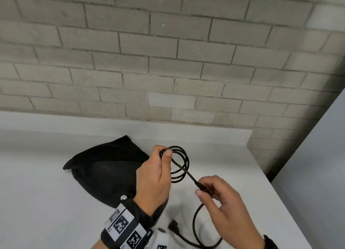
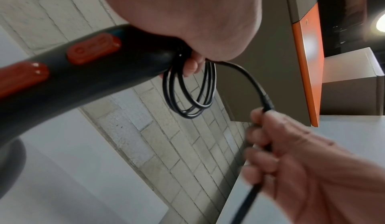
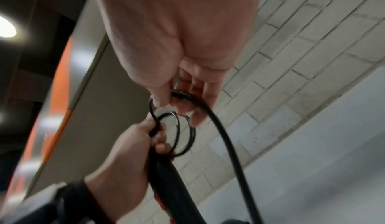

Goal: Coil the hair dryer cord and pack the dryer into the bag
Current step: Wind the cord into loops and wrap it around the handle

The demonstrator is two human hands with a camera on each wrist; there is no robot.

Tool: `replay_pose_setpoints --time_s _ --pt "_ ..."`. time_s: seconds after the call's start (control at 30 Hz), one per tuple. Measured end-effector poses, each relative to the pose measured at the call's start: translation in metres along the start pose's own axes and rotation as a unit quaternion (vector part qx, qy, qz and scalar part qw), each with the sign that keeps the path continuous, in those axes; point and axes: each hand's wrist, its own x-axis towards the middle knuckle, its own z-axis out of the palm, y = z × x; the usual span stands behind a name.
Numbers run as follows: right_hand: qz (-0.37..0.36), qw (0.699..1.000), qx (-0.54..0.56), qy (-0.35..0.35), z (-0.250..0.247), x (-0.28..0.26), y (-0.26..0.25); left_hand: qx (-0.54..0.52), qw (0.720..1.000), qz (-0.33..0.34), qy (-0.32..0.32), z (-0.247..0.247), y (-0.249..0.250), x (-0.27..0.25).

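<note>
My left hand [image 1: 158,172] grips the end of the black hair dryer handle [image 2: 83,73], which has orange-red buttons, together with several coiled loops of black cord [image 1: 182,164]. In the head view the hand hides the dryer. A little right of the coil, my right hand [image 1: 205,190] pinches the loose cord [image 3: 218,128] between thumb and fingers. From there the cord hangs in a curve down to the table, ending in the plug [image 1: 173,225], which lies near the front edge. The black cloth bag [image 1: 104,166] lies flat on the table behind my left hand.
The white table [image 1: 46,192] runs up to a grey brick wall [image 1: 168,61] at the back. Its right edge slants away, with a pale partition [image 1: 317,164] beyond it. An orange-edged panel [image 2: 308,63] stands off to the side.
</note>
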Motion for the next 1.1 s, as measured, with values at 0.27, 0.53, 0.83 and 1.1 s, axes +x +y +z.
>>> replay_pose_setpoints --time_s 0.27,0.53,0.83,1.1 --pt "-0.111 0.991 0.022 0.073 -0.037 0.036 -0.041 0.018 0.998 0.059 -0.019 0.006 0.007 -0.007" --pt "-0.065 0.991 0.116 0.03 -0.034 0.078 -0.046 0.074 0.988 0.131 -0.033 0.006 0.012 -0.004" --pt "0.031 0.979 0.198 0.031 -0.015 0.095 -0.024 0.077 0.988 0.135 -0.016 0.006 0.011 -0.006" --pt "0.155 0.944 0.292 0.014 0.001 0.085 0.013 0.06 0.988 0.143 -0.012 0.008 0.011 -0.008"
